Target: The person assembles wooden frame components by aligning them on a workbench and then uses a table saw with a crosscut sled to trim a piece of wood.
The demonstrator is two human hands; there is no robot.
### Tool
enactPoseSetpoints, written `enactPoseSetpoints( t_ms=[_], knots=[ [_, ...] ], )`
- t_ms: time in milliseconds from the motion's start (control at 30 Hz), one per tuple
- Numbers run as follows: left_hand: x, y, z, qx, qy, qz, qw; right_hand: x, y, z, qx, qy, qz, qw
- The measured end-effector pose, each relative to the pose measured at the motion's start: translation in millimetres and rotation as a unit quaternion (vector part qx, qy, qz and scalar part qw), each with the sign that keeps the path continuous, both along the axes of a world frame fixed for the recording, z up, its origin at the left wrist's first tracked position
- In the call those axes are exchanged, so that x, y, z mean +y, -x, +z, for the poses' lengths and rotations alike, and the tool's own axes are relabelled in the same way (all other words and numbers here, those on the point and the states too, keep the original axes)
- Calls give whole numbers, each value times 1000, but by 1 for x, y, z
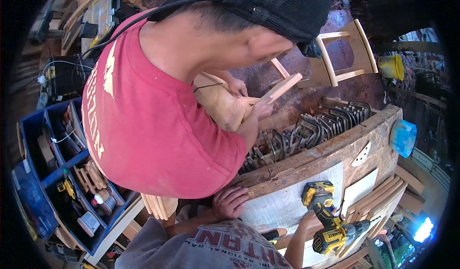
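Note:
My left hand rests on the edge of a worn wooden bench, fingers bent loosely over it and holding nothing. At the lower right, my right hand is at the handle of a yellow and black cordless drill, mostly hidden behind it; the fingers appear wrapped round it. The drill's chuck points right. Close on my left, a person in a red shirt and black cap leans over the bench's far side. That person's hands hold a pale wooden frame piece.
Several clamps line the bench's far side. A wooden stool frame stands beyond, near a yellow bucket. A blue container hangs at the bench's right end. Curved wooden parts lie nearby. On the left is a blue divided toolbox.

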State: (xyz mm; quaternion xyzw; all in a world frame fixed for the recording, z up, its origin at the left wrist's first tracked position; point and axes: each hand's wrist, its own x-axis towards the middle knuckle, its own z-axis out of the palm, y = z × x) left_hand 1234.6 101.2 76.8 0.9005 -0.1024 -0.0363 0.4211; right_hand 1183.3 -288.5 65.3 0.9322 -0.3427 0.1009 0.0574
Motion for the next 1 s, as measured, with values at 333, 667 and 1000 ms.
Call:
enactPoseSetpoints(
  t_ms=[333,667,1000],
  knots=[
    [-1,1,7,19,-1,-6,1000,9,-16,11,-27,32,25,999],
    [-2,6,4,0,-15,-14,1000,-15,7,-13,117,170,83,975],
    [-4,9,-2,9,-16,-9,1000,20,-23,13,-54,-39,-42,997]
  ],
)
